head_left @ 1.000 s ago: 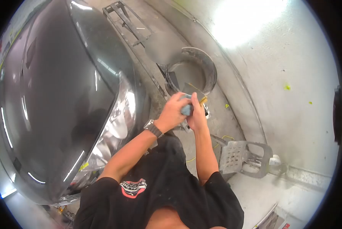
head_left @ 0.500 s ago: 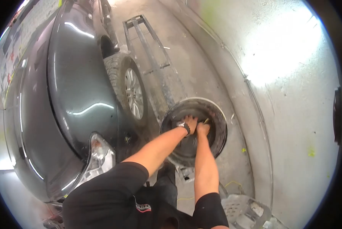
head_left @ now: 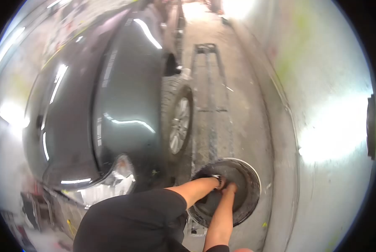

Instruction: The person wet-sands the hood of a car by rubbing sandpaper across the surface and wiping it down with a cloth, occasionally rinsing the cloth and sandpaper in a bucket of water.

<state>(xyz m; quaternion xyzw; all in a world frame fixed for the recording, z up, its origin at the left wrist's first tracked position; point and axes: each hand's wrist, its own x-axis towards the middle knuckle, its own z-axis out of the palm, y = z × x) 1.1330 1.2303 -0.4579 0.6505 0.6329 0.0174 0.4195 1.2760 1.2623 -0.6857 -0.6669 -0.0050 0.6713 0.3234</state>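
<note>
A round dark tub [head_left: 255,189] with a pale rim stands on the floor at the lower middle. Both of my hands are down inside it, close together over murky grey water. My left hand [head_left: 222,182], with a dark watch at its wrist, is on the left side, its fingers partly hidden and blurred. My right hand [head_left: 230,188] is just beside it, small and smeared, so what it holds does not show. No cloth or pad can be made out between them.
A dark car [head_left: 129,96] fills the left side, with its headlight [head_left: 123,174] and front wheel [head_left: 180,124] near the tub. A metal frame [head_left: 212,101] lies on the floor beyond the tub. A pale wall [head_left: 318,105] curves along the right.
My hands have gone from in front of my body, where they held a blue-grey thing, down into the tub. The view has swung left and up, showing more of the car and floor.
</note>
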